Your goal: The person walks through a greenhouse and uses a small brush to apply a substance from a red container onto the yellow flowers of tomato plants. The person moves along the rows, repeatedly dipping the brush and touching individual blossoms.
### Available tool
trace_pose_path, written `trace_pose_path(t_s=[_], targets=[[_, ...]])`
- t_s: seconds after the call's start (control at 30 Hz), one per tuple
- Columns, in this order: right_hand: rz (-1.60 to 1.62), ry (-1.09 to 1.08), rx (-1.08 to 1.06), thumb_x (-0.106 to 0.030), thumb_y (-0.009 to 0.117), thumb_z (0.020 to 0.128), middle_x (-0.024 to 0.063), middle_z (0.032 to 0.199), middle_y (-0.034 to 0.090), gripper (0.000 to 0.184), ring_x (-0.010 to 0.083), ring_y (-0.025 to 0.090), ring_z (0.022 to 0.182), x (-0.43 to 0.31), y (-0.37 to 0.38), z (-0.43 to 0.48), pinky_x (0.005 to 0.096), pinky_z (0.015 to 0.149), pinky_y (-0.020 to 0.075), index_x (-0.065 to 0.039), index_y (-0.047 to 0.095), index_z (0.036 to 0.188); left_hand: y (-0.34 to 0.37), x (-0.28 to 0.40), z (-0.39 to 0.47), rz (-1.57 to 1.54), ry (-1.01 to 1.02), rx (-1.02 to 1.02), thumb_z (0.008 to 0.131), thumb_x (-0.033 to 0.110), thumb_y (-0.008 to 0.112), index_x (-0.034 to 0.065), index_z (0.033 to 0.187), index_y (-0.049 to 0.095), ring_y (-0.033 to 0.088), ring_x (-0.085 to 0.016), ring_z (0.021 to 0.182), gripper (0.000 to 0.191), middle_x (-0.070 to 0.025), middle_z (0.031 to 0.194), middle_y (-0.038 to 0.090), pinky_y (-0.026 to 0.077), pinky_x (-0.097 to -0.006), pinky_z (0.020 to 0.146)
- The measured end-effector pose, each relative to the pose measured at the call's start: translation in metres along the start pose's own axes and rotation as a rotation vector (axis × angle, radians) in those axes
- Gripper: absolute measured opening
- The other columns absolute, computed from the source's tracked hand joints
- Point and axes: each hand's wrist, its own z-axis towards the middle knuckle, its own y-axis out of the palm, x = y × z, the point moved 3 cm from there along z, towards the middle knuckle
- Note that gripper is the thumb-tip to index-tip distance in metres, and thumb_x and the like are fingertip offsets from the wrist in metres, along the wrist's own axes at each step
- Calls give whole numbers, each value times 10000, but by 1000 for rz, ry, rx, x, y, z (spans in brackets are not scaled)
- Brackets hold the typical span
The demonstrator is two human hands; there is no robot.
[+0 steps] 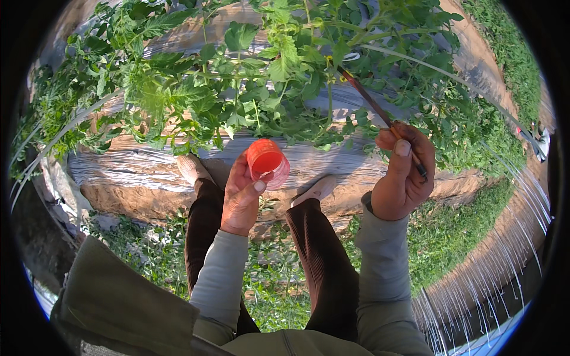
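My left hand (242,196) grips a small red plastic cup (263,155) with a clear, pink-tinted part at its side. The cup is tilted, its mouth facing me. In my right hand (403,173), a slim reddish-brown brush (367,95) is pinched between thumb and fingers, its black-capped end by my palm. The brush's far tip reaches up among yellow flowers (330,80) on a tomato plant (285,58). Leaves make it hard to tell whether the tip touches a flower.
Plastic mulch film (129,167) covers the soil bed under the plants. Pale strings (445,73) slant through the foliage on both sides. My feet (318,189) stand at the bed's edge, and low green plants (276,293) grow behind them. More white strings (481,289) hang at the lower right.
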Motion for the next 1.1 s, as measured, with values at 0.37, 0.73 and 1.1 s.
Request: trace_pose_path(t_s=[0.37, 0.73, 1.1], targets=[[-43, -1, -3, -71, 586, 1013, 148, 1029, 677, 222, 172, 674, 879, -6, 1, -3, 289, 811, 548, 90, 626, 1160, 4, 4, -1, -7, -18, 9, 769, 341, 838, -40, 1537, 324, 464, -296, 1413, 1000, -166, 1500, 476, 345, -465, 1205], [-97, -61, -43, -39, 589, 1003, 143, 1026, 679, 199, 175, 681, 900, -9, -6, -8, 277, 813, 541, 90, 638, 1145, 4, 1, -2, -64, -26, 20, 741, 252, 853, 10, 1481, 427, 499, -237, 1364, 888, -97, 1455, 524, 387, -426, 1158], [-146, -80, -26, -6, 603, 977, 139, 992, 688, 176, 174, 669, 857, -11, -3, -12, 270, 795, 527, 76, 658, 1123, 5, 0, -4, -24, -18, 7, 769, 288, 832, -32, 1523, 351, 473, -283, 1401, 950, -153, 1490, 490, 351, -452, 1197]])
